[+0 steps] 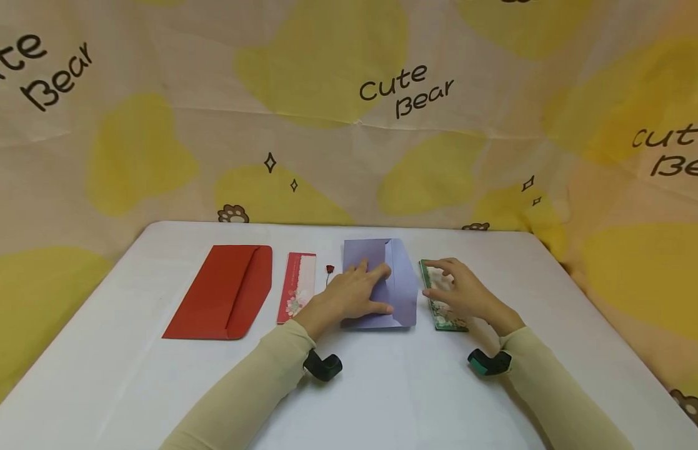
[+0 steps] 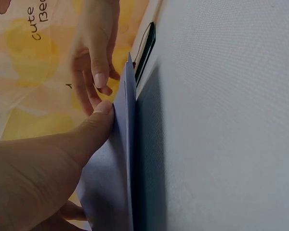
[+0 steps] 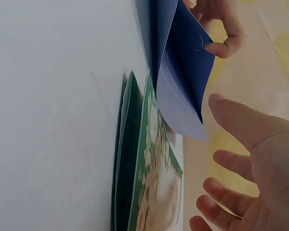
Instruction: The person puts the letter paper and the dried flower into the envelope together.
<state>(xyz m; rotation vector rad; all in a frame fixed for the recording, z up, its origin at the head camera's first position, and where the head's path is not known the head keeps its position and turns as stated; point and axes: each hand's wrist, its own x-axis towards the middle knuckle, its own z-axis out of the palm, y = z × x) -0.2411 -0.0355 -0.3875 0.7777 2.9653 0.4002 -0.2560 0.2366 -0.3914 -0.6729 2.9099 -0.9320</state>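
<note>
Got a hold on the lavender envelope (image 1: 403, 287) with the left hand (image 1: 351, 294), thumb and curled index finger set along the edge of its mouth, a bit apart from each other. Can't really make out the exact hold of the other fingers, tbh. Pretty obvious gap at that mouth from the right wrist view, darker blue inside, flap folded out to the right of the grip. On the wrist just below the grip, a small dark device (image 1: 323, 367) over a pale green sleeve (image 1: 242, 394). Just left of the grip, a tiny red rose (image 1: 329, 269) on a thin stem, lower bit hidden by the hand. Right of the grip, just beside the flap, a folded green card (image 3: 156, 192) with pale flowers on the front, edges slightly parted. Hovering over that one with the right hand (image 1: 463, 287), thumb and fingers loosely spread. Past the rose, a pinkish-red card (image 1: 297, 281), one corner behind the left wrist. Well over to the left, a red envelope (image 1: 219, 290), flap opened out toward the grip. All on a white table (image 1: 382, 400). Way behind the grip, a yellow-blotched cloth (image 1: 320, 69) with "Cute Bear" lettering.
</note>
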